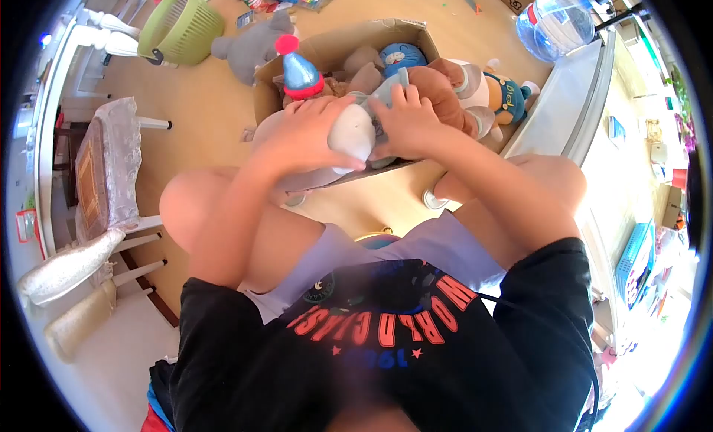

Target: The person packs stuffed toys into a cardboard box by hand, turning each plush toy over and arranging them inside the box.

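Observation:
In the head view, a cardboard box point(265, 98) full of plush toys stands in front of my knees. My left hand point(316, 131) curls around a rounded pale grey-white plush toy point(352, 133) at the box's near side. From the other side, my right hand point(407, 124) grips this toy, its fingers bent over greyish fabric. Close by lie a brown plush toy point(438, 96) and a blue plush face point(402, 55). A blue cone hat with red trim point(301, 73) rises just beyond my left hand. The toy's underside is hidden.
A grey plush toy point(256, 49) and a green basket point(182, 27) are beyond the box. Another plush in blue overalls point(509, 98) lies at its right. A water jug point(557, 23) stands far right, a lace-covered stool point(111, 164) at left.

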`<state>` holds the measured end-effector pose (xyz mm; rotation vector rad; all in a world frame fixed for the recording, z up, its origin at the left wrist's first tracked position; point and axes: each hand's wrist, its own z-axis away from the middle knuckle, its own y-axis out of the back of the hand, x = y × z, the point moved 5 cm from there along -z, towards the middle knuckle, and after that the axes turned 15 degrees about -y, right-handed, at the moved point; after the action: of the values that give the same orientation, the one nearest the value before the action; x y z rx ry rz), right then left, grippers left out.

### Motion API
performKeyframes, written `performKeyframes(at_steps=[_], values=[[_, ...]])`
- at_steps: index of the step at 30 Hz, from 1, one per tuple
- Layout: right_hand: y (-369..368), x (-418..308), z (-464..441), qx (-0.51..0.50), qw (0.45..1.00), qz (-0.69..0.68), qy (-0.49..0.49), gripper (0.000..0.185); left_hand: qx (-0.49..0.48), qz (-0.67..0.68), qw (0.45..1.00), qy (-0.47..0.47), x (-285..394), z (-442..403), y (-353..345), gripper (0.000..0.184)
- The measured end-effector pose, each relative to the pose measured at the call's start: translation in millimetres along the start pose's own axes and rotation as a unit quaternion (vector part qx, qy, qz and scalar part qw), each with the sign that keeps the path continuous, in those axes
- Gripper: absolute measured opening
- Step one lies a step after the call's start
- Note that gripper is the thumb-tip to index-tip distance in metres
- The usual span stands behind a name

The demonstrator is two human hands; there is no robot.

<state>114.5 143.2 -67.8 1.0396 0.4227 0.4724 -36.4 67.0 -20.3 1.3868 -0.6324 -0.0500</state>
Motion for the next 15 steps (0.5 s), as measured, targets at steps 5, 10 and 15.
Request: performKeyframes(at_steps=[5,10,15], values=[[56.6,22.2,-23.8,0.088,0.993,-0.053,0.054,0.045,0.113,0.165,0.978,0.056,-34.3,-5.0,7.6,0.050],[58.0,55.2,-39.6,0.236,0.962,-0.122,0.060,0.034,0.246,0.318,0.915,0.028,-49.4,-18.5,27.1,0.043],[-8.2,36.1,-46.9,0.244,0.967,0.057,0.052,0.041,-0.126,0.205,0.964,0.110,-46.2,-31.4,-55.6,0.069]])
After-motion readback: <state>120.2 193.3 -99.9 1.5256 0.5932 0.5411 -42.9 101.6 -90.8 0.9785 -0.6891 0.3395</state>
